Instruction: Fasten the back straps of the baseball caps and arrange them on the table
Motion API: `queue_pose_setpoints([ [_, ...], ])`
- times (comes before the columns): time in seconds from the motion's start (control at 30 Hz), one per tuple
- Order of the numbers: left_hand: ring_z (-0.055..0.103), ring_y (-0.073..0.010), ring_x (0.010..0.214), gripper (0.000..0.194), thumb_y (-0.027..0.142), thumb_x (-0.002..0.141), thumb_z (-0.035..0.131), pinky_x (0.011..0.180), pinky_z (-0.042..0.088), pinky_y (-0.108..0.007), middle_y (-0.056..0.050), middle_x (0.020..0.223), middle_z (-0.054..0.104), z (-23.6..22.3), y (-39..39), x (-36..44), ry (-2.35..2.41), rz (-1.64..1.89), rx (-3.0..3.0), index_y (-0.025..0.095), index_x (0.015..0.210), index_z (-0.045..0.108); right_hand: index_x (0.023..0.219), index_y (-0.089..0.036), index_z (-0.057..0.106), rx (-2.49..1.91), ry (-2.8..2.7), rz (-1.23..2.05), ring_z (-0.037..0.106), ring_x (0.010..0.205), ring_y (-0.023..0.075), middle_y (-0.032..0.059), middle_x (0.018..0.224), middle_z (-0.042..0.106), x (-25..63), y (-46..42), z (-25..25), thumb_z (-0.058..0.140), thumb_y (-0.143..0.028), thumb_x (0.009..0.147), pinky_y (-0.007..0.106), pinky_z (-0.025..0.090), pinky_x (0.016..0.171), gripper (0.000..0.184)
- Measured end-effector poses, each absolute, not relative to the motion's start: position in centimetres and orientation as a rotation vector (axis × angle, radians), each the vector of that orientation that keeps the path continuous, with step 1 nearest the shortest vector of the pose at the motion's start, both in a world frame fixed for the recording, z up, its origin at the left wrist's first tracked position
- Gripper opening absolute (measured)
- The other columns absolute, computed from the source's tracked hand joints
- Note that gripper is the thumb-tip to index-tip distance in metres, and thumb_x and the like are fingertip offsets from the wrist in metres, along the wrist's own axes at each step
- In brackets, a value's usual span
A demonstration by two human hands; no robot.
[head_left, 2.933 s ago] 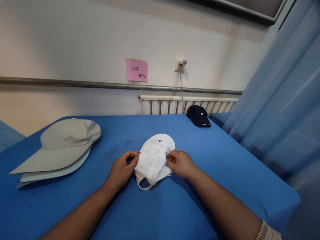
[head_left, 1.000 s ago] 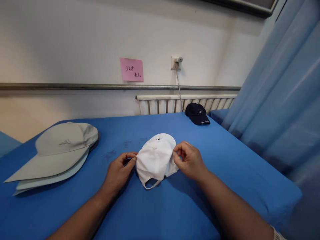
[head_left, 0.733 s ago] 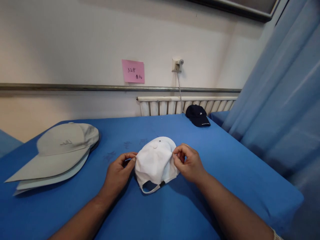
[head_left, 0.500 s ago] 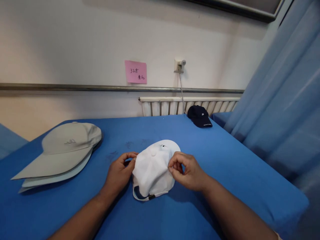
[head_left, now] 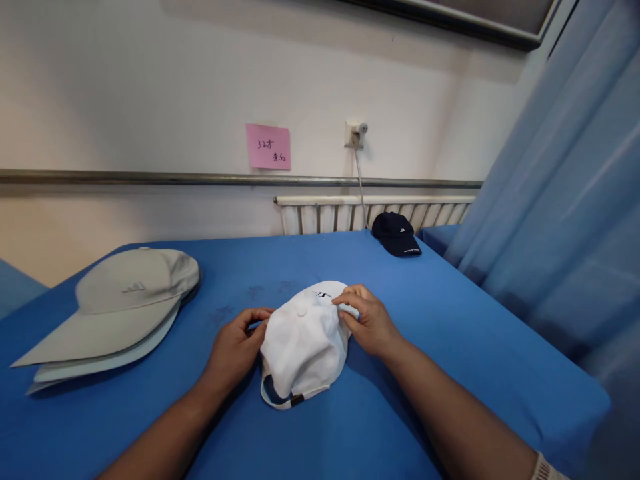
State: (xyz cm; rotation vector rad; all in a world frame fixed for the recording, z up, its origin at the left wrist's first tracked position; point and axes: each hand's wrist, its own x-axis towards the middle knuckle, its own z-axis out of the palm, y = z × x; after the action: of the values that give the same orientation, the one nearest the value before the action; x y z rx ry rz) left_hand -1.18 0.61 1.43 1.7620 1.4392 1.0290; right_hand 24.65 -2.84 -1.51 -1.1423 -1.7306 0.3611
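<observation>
The white cap [head_left: 303, 343] sits midway between the tabletop's [head_left: 480, 373] left and right edges, brim toward the far edge. The left hand [head_left: 240, 343] pinches its side; the right hand [head_left: 367, 320] touches it near the brim, though whether it grips cannot be told. A dark cap [head_left: 395, 233] lies by the far right corner.

Soft, dimmish light; faint shadow right of white cap [head_left: 303, 343]; wall [head_left: 175, 87] warm-tinted at left; edges stretched.
</observation>
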Motion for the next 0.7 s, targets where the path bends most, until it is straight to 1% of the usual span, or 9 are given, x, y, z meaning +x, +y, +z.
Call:
queue_pose_setpoints([
  [0.07,0.068,-0.0268,0.092,0.034,0.053,0.069,0.064,0.080,0.054,-0.034,-0.005,0.098,0.075,1.4,0.6,-1.2,1.438,1.035,1.756,0.021,0.079,0.068,0.107,-0.027,0.066,-1.107,-1.743,0.357,0.058,0.100,0.0186,0.0044,0.104,0.058,24.5,-2.9,-1.3,0.056,-0.005,0.079,0.037,0.048,0.092,0.037],
  [0.2,0.067,-0.0264,0.093,0.033,0.052,0.069,0.065,0.082,0.054,-0.035,-0.005,0.098,0.074,1.2,0.6,-1.3,1.438,1.040,1.754,0.021,0.080,0.068,0.117,-0.026,0.061,-0.975,-1.809,0.388,0.055,0.111,0.0198,0.0064,0.116,0.056,24.6,-3.5,-0.4,0.056,-0.007,0.080,0.039,0.044,0.099,0.042],
  [0.27,0.068,-0.0256,0.092,0.033,0.051,0.070,0.065,0.083,0.053,-0.034,-0.005,0.098,0.074,1.1,0.6,-1.3,1.419,1.044,1.760,0.021,0.081,0.068,0.115,-0.025,0.061,-0.968,-1.823,0.368,0.054,0.114,0.0205,0.0071,0.118,0.056,24.6,-3.8,-0.1,0.059,-0.010,0.080,0.040,0.043,0.100,0.038],
  [0.37,0.068,-0.0253,0.090,0.033,0.051,0.070,0.064,0.080,0.054,-0.034,-0.005,0.097,0.074,0.8,0.7,-1.4,1.407,1.042,1.765,0.021,0.081,0.068,0.100,-0.023,0.063,-1.027,-1.813,0.310,0.056,0.108,0.0207,0.0063,0.112,0.060,24.3,-3.6,-0.2,0.062,-0.014,0.081,0.040,0.043,0.097,0.021],
  [0.43,0.068,-0.0261,0.091,0.033,0.051,0.070,0.065,0.080,0.054,-0.034,-0.006,0.097,0.074,0.7,0.8,-1.4,1.406,1.040,1.770,0.020,0.081,0.068,0.092,-0.022,0.062,-1.048,-1.816,0.272,0.058,0.102,0.0201,0.0055,0.106,0.062,24.1,-3.4,-0.4,0.060,-0.014,0.083,0.039,0.043,0.094,0.013],
  [0.5,0.068,-0.0264,0.091,0.033,0.050,0.070,0.064,0.080,0.054,-0.035,-0.006,0.097,0.074,0.8,0.8,-1.4,1.408,1.048,1.773,0.020,0.081,0.068,0.089,-0.022,0.060,-1.054,-1.824,0.235,0.059,0.099,0.0200,0.0056,0.103,0.064,23.9,-3.3,-0.5,0.057,-0.012,0.084,0.039,0.044,0.092,0.012],
  [0.6,0.068,-0.0248,0.090,0.031,0.049,0.075,0.060,0.080,0.054,-0.035,-0.007,0.100,0.073,1.2,0.4,-1.4,1.430,1.106,1.788,0.020,0.083,0.066,0.092,-0.022,0.059,-1.068,-1.769,0.169,0.059,0.098,0.0208,0.0072,0.102,0.064,23.9,-3.3,-0.5,0.052,-0.010,0.085,0.040,0.044,0.090,0.015],
  [0.7,0.065,-0.0243,0.093,0.022,0.040,0.081,0.055,0.085,0.052,-0.037,-0.009,0.102,0.071,1.8,-1.0,-1.3,1.376,1.161,2.008,0.020,0.082,0.063,0.091,-0.022,0.061,-1.070,-1.629,0.168,0.059,0.095,0.0202,0.0070,0.098,0.063,24.5,-3.3,-0.5,0.050,-0.012,0.086,0.038,0.046,0.087,0.015],
])
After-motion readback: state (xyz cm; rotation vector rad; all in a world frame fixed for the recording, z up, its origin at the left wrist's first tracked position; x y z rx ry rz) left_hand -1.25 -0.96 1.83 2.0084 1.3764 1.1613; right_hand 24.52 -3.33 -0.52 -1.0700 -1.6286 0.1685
